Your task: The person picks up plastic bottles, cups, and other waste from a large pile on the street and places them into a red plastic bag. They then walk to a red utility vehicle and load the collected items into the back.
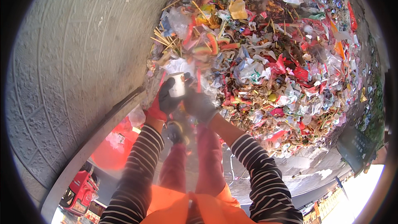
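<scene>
A white paper cup (177,84) is in my left hand (167,101), which wears a red work glove with a dark coated palm. Dark gloved fingertips show at the cup's far side. My right hand (200,105), in a greyish glove, is blurred and close against the cup's lower right. Whether its fingers grip anything is hidden. Just beyond both hands lies a white crumpled plastic bag (178,66). The heap of mixed rubbish (264,65) spreads ahead and to the right, with watermelon rinds (213,42) and wooden skewers (166,41) near the wall.
A rough concrete wall (77,37) rises along the left. Beside my left forearm is a red plastic tub or bag (115,149). A red vehicle (80,193) stands behind at lower left. A dark green bin-like container (356,149) bearing writing is at far right.
</scene>
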Motion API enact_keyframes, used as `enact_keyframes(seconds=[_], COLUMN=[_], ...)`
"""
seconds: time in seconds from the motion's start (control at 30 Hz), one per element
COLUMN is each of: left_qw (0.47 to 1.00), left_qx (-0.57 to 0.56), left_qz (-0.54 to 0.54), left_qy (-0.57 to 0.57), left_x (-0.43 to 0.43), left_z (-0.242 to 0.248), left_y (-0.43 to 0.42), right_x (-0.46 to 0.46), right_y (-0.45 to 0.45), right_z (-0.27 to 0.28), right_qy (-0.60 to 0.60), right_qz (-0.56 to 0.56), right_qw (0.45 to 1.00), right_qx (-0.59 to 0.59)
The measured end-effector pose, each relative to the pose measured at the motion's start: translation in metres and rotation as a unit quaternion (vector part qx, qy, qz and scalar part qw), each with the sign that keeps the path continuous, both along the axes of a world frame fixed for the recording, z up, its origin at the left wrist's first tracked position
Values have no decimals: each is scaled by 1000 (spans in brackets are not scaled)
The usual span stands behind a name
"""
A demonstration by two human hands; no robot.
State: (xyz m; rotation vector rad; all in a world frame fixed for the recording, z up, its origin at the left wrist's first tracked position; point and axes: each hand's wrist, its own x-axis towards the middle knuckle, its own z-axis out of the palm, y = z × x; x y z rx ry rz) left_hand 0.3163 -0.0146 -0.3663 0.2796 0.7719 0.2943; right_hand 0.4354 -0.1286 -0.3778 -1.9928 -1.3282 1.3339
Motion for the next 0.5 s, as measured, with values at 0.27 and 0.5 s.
enact_keyframes(seconds=[0.27,0.5], left_qw=[990,989], left_qx=[-84,-93], left_qz=[37,91], left_qy=[106,75], left_x=[-42,-73], left_z=[-16,-16], left_y=[-4,-41], right_x=[160,213], right_y=[100,136], right_z=[-42,-124], right_qy=[-153,-309], right_qz=[-272,-12], right_qw=[932,945], right_qx=[184,-106])
